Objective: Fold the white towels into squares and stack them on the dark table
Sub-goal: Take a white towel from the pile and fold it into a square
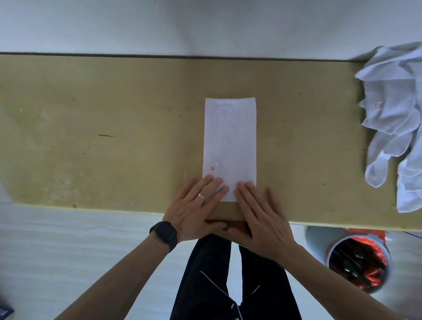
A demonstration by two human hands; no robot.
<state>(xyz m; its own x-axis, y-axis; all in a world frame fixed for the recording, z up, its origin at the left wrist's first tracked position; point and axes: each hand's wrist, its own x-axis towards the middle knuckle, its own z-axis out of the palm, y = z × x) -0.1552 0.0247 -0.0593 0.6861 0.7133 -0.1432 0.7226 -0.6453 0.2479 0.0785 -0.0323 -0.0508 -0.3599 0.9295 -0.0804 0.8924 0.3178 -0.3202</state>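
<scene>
The left hand (197, 208) and right hand (260, 216) press flat, fingers straight, on the near end of the towel strip (230, 141) lying mid-way along the table (109, 130); that end should meet the far edge squarely, corners matched

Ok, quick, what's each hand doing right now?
Left hand: open, fingers flat, pressing the near end of the folded towel.
Right hand: open, fingers flat, fingertips on that same near end.

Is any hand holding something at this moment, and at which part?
Nothing is gripped. The left hand and the right hand lie flat, fingers straight, pressing the near end of the folded white towel.
</scene>
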